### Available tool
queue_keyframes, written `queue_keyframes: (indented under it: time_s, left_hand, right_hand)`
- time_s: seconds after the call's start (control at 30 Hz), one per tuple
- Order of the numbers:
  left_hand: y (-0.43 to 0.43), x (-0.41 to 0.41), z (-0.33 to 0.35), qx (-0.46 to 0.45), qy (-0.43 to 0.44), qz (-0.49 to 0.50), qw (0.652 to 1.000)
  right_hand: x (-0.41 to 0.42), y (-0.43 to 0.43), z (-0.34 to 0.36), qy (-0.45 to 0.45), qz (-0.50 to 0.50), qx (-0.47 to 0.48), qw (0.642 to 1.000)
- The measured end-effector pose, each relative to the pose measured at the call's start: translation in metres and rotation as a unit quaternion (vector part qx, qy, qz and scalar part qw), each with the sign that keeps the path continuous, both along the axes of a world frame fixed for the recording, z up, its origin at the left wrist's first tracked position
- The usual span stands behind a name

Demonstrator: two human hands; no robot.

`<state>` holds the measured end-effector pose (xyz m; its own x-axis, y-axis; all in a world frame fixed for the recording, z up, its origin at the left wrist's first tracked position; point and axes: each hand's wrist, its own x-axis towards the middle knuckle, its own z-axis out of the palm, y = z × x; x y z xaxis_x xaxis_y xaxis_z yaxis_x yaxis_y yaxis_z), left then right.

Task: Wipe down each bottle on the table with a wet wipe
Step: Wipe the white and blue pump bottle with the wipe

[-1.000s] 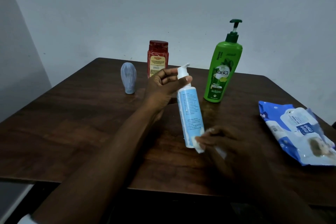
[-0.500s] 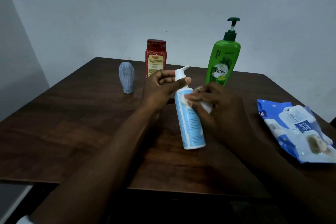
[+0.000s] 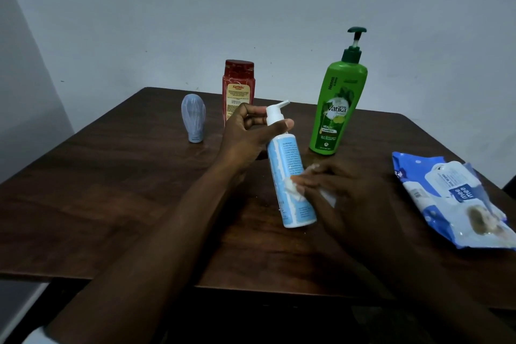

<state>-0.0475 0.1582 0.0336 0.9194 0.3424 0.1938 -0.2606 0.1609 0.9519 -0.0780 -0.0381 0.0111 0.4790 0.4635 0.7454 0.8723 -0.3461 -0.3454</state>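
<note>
Half a second ago the right hand (image 3: 337,198) held the wet wipe (image 3: 290,185) high on the white pump bottle (image 3: 286,158), just under the pump head. Now hand and wipe sit lower, on the lower half of the bottle's body. A second ago they were at its base. The left hand's (image 3: 247,132) grip has not changed: thumb and fingers are curled round the bottle's neck just below the spout. The bottle is tilted as before, spout away from the person and base toward them, lifted off the table (image 3: 111,190).

The right hand's fingers are bunched on the crumpled wipe and press it against the bottle's right side. A strip of the wipe shows white under the palm.

The other things have stayed put. Behind and to the right of the pump bottle stands the green shampoo bottle (image 3: 336,109), upright with its dark pump on top. Behind and to the left stands the red jar (image 3: 238,86), lid on and partly hidden by the left hand. Further left is a small grey-blue bottle (image 3: 193,120). Well to the right of the pump bottle lies the blue-and-white wipes pack (image 3: 452,198), flat on the table. None of these containers shows what is inside it.
</note>
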Motion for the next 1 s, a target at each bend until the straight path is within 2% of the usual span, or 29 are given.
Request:
queue_keyframes:
  time_s: [0.17,0.4,0.77,1.0]
  left_hand:
    - [0.001,-0.002,0.000,-0.026,-0.001,-0.022,0.999]
    - [0.012,-0.002,0.001,-0.037,-0.001,-0.067,0.997]
    - [0.008,0.000,-0.002,-0.032,-0.011,-0.043,0.998]
    - [0.001,0.004,-0.004,-0.040,-0.027,-0.053,0.997]
  right_hand:
    - [0.022,0.017,0.030,-0.027,-0.046,-0.028,0.998]
    - [0.041,0.031,0.041,-0.035,-0.049,0.004,0.998]
    - [0.006,0.000,0.002,0.010,-0.030,-0.019,0.999]
    - [-0.009,-0.022,-0.029,-0.041,-0.025,0.015,0.999]
